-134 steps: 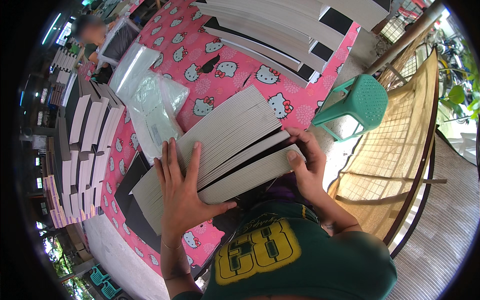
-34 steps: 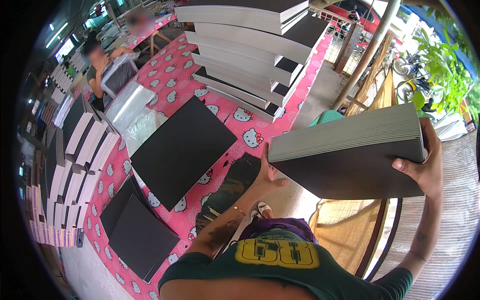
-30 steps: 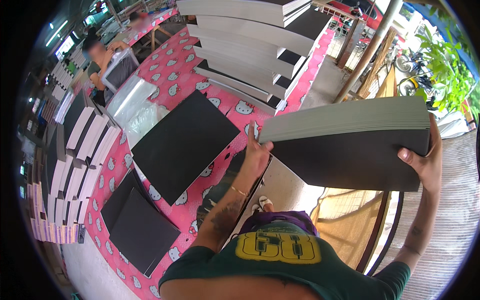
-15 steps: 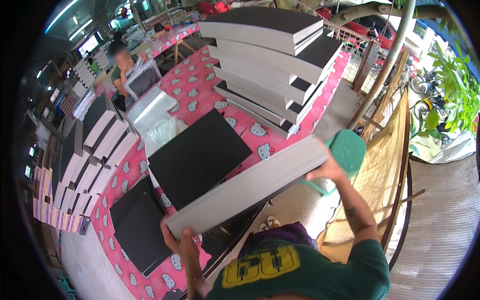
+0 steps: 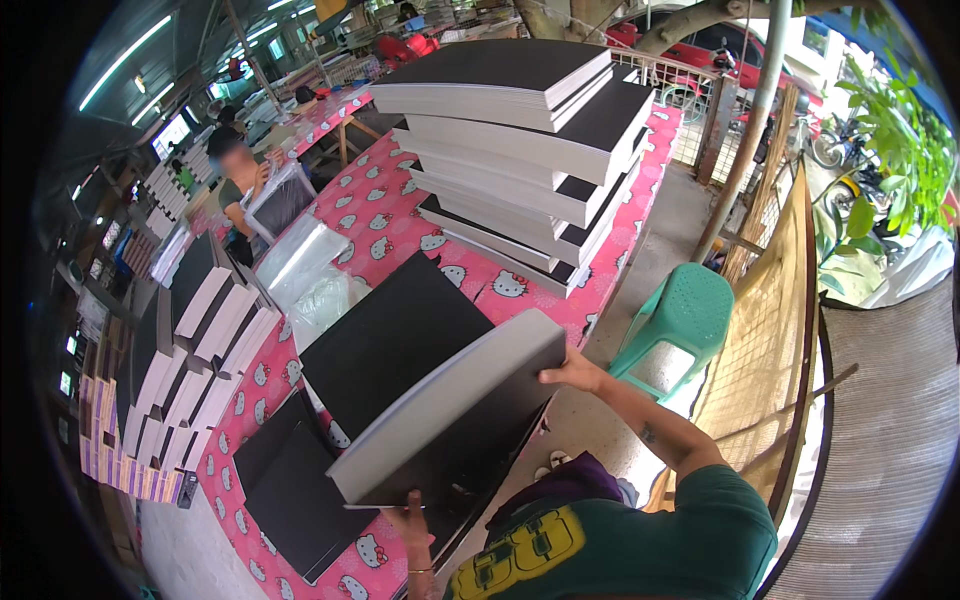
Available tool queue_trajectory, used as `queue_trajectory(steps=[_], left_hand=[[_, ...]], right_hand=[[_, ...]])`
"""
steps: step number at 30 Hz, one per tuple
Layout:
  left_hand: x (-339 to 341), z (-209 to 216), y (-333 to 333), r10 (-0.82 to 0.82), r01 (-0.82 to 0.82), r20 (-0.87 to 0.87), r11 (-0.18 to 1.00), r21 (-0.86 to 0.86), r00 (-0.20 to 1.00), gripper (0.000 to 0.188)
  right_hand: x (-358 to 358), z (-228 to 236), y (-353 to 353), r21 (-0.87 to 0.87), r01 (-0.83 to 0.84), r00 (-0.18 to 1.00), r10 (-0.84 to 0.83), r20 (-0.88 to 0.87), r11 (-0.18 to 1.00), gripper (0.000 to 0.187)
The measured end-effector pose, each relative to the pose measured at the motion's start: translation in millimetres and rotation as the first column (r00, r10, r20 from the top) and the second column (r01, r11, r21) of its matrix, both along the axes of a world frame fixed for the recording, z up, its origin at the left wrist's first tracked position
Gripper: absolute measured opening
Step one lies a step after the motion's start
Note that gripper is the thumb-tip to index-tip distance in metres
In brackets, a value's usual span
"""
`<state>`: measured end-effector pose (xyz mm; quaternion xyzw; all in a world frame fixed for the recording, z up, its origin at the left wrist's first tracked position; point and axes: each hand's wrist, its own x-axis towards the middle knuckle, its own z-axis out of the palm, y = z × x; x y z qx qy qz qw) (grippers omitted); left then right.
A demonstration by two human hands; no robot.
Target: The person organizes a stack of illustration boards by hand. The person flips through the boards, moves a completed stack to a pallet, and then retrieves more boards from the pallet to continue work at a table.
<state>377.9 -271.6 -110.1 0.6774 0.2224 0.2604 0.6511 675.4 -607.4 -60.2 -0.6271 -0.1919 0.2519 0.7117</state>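
I hold a thick stack of black sheets [image 5: 480, 410] with pale edges over the near side of the table, tilted with a black face toward me. My right hand [image 5: 572, 372] grips its right end, thumb on the black face and the other fingers hidden behind. My left hand [image 5: 410, 520] is at its lower left corner, thumb up against the face, fingers mostly hidden beneath. Beyond the held stack a black square pile [image 5: 395, 330] lies flat on the table. To its left is a flat black sheet or folder [image 5: 295, 490].
The table has a pink patterned cover [image 5: 365, 215]. A tall pile of black-topped stacks [image 5: 500, 120] stands at the far right, more stacks [image 5: 190, 350] at left. Clear plastic [image 5: 320, 290] lies between. A green stool [image 5: 685, 310] stands right; a person [image 5: 240, 180] sits across, holding a plastic-wrapped item.
The held stack has come down and toward me, its right end moving left, and has turned so its black face shows. Both hands still grip it.
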Motion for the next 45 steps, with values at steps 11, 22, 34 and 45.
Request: queue_trajectory(steps=[11,22,34,45], left_hand=[[72.8,241.9,-37.1,0.043,-0.124,0.335,0.967,0.223,0.941,0.087],[376.6,629.3,-87.2,-0.348,-0.131,0.810,0.881,0.455,0.473,0.054],[507.0,567.4,-167.7,-0.256,-0.038,0.711,0.928,0.370,0.655,0.070],[525.4,432.8,-126.9,0.004,-0.168,0.517,0.948,0.271,0.856,0.086]], right_hand=[[-8.9,170.9,-69.5,0.390,0.251,0.914,-0.350,0.205,0.886,0.084],[201.2,443.7,-205.7,0.906,-0.028,0.348,-0.845,0.405,0.423,0.076],[365.8,523.2,-208.6,0.665,-0.068,0.509,-0.547,0.664,0.744,0.055],[430.1,430.2,-155.9,0.465,-0.008,0.740,-0.307,0.598,0.885,0.088]])
